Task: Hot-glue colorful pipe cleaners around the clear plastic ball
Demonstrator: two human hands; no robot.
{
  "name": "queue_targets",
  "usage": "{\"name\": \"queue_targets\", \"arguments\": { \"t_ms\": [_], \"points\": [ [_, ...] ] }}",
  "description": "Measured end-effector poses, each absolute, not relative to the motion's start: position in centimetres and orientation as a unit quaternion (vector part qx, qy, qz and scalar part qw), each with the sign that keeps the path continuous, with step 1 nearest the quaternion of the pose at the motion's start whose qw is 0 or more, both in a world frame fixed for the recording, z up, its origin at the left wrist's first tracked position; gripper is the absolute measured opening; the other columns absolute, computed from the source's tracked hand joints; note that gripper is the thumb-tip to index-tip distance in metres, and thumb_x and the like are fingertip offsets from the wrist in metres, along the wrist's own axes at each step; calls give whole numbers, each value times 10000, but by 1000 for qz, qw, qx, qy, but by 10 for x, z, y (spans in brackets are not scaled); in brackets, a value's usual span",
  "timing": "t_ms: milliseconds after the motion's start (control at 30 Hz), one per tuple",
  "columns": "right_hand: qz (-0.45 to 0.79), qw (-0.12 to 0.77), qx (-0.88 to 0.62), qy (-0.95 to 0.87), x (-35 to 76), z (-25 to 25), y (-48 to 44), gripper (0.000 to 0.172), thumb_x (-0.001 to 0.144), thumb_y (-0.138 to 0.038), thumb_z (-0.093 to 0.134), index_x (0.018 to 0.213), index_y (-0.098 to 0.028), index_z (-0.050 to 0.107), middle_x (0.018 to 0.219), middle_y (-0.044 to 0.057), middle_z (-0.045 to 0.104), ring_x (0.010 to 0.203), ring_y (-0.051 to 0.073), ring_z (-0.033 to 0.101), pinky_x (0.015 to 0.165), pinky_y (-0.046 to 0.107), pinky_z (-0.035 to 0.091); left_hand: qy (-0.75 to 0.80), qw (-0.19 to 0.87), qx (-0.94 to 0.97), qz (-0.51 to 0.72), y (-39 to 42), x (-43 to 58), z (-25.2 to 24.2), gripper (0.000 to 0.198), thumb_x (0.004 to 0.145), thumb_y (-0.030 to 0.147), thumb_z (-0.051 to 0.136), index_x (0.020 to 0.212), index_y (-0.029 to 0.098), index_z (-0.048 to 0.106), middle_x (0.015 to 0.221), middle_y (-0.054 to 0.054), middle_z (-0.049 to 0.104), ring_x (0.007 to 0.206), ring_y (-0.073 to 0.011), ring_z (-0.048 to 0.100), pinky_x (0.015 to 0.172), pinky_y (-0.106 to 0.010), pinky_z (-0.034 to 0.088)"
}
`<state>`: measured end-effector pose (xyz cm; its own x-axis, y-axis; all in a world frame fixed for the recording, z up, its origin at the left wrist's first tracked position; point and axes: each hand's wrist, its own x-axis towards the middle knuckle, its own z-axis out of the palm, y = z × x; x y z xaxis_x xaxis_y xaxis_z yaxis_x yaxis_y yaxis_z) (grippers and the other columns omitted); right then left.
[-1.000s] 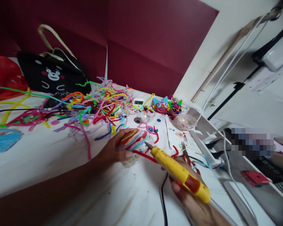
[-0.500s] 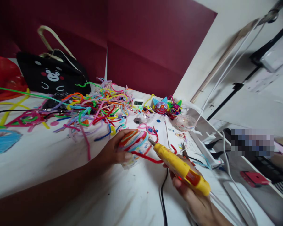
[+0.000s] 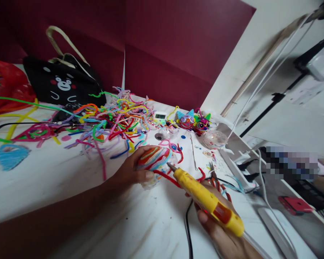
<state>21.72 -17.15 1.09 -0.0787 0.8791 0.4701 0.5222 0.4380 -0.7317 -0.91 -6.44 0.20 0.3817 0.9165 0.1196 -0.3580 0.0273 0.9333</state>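
Note:
My left hand is closed around a clear ball wrapped in striped pipe cleaners, held just above the white table. A red pipe cleaner trails from the ball toward my right hand. My right hand grips a yellow glue gun, whose metal tip sits right at the ball's right side. The gun's black cord runs down toward me.
A tangle of coloured pipe cleaners covers the table's far middle. A black bear bag and red bag stand at back left. Two pipe-cleaner cat heads, a small timer, a clear ball and pliers lie right.
The glue gun's tip drew a little away to the right half a second ago and is now back against the ball's side. My left hand keeps hold of the ball.

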Motion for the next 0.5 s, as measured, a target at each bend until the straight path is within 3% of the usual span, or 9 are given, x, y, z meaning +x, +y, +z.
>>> {"name": "queue_targets", "arguments": {
  "t_ms": [300, 500],
  "points": [
    [202, 466, -429, -747, 221, 7, -171, 256, 973, -521, 531, 1078, -305, 620, 825, 34, 583, 586, 183, 556, 526, 311, 464, 296, 658, 492, 488, -63, -7, 2, 685, 520, 296, 859, 1178, 264, 667, 1186, -19, 723, 1175, -325, 613, 921, -338, 498],
    [218, 425, -475, -739, 231, 11, -172, 321, 970, -545, 519, 1193, -332, 610, 906, 59, 610, 686, 211, 596, 616, 323, 542, 283, 661, 494, 489, -65, -8, 1, 700, 532, 314, 860, 1199, 255, 656, 1218, -43, 721, 1196, -358, 609, 961, -389, 494]
  ]
}}
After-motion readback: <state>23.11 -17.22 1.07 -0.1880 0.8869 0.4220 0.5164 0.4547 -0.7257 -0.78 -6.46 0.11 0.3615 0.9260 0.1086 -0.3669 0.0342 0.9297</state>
